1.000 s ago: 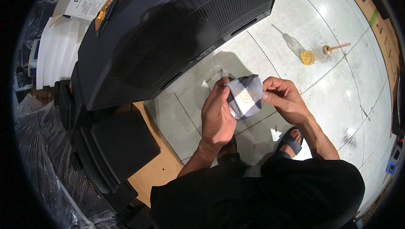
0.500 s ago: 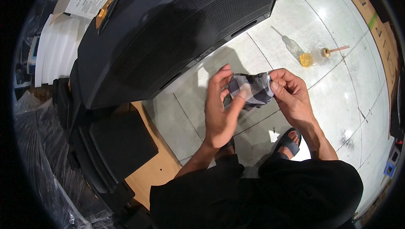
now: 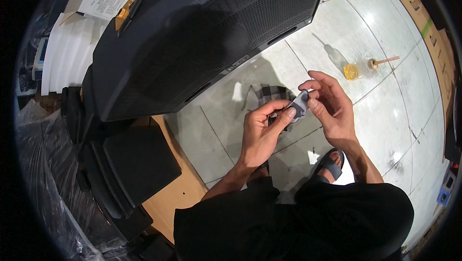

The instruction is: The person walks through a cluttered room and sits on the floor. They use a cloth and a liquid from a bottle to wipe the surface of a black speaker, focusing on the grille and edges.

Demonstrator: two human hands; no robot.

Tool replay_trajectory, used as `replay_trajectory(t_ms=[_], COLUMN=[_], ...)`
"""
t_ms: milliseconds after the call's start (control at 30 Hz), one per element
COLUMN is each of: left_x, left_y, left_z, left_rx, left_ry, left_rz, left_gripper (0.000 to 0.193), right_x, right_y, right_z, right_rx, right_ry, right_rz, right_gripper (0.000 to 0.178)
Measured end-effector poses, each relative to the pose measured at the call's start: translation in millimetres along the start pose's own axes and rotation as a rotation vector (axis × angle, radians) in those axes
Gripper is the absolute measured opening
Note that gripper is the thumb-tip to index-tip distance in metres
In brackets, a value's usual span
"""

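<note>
A black, grey and white checked cloth (image 3: 271,92) hangs bunched in front of me, above the tiled floor. My left hand (image 3: 263,131) pinches a folded edge of it between thumb and fingers. Close by on the other side, my right hand (image 3: 334,112) has its fingers apart and curved. Its thumb and fingertips are right at the cloth's raised corner; whether they touch it is hard to tell. Part of the cloth is hidden behind my left fingers.
A large black speaker cabinet (image 3: 231,25) with a mesh front stands just beyond my hands. On the tiles at right is a clear bottle (image 3: 361,68) with yellow liquid and a stick in its mouth. Cardboard (image 3: 178,193), black panels (image 3: 139,165) and clear plastic wrap (image 3: 48,179) lie left.
The spread cloth has become gathered in my left hand, whose open fingers have closed to a pinch. My right fingers have loosened from the cloth's edge and spread apart.
</note>
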State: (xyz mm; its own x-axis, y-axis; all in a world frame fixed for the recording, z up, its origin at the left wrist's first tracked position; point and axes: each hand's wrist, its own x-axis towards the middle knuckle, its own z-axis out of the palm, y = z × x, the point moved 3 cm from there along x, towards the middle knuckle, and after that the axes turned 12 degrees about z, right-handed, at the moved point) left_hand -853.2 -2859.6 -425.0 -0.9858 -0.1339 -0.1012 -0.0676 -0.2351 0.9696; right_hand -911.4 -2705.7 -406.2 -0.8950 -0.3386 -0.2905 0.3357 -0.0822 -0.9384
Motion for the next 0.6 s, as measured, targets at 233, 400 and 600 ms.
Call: replay_trajectory(t_ms=[233,400,600], left_x=[2,5,1], left_y=[4,2,-5], left_z=[9,-3,16], left_rx=[-0.019,-0.101,-0.216], left_ry=[-0.008,0.008,-0.080], left_rz=[0.062,0.103,-0.009], left_gripper=[0.019,0.047,0.042], right_x=[0,13,4], right_y=[4,9,4], right_z=[-19,3,-12], right_rx=[-0.192,0.066,-0.201], right_ry=[-0.113,-0.245,-0.094], right_rz=[0.050,0.116,-0.047], right_gripper=[0.015,0.014,0.011])
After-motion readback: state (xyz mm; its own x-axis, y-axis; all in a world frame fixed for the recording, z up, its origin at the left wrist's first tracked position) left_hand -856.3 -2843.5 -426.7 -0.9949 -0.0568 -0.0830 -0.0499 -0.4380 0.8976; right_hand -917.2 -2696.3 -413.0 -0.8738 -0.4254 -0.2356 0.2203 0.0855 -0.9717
